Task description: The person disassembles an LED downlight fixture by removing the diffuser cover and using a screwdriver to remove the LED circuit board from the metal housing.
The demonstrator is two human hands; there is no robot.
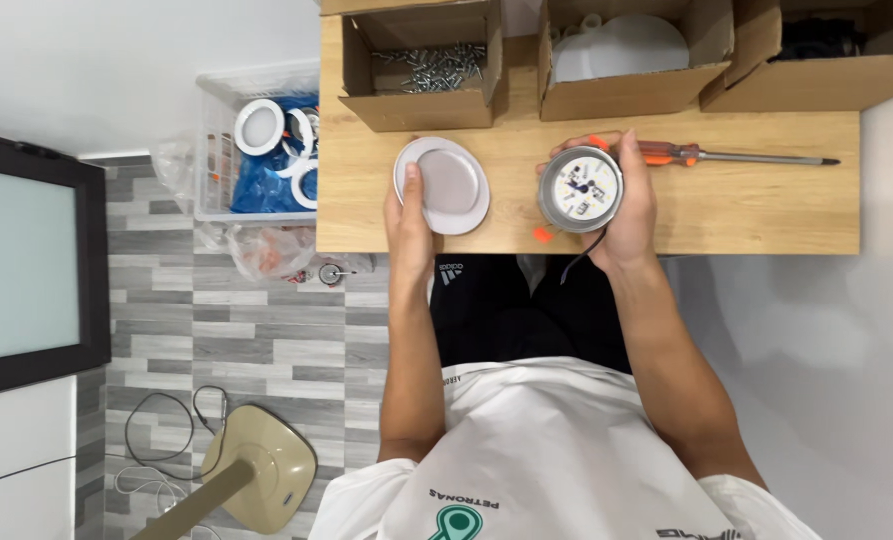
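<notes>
Three cardboard boxes [422, 95], one screwdriver [727, 156], one round cover [443, 186], one lamp housing [580, 189].

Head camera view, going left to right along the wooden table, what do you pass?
Left hand → round white cover disc → round metal lamp housing → right hand → orange-handled screwdriver.

White round cover [443, 185] with a greyish centre under my left hand [408, 215]. In my right hand [632, 200], a silver housing [579, 190], white inside, orange clips, black wire. Orange-handled screwdriver [727, 155] on the pale wood-grain table [747, 210]. Brown cardboard boxes [427, 65], silvery screws [437, 65] in one. Grey striped floor tiles [217, 320], beige fan base [262, 470].
</notes>
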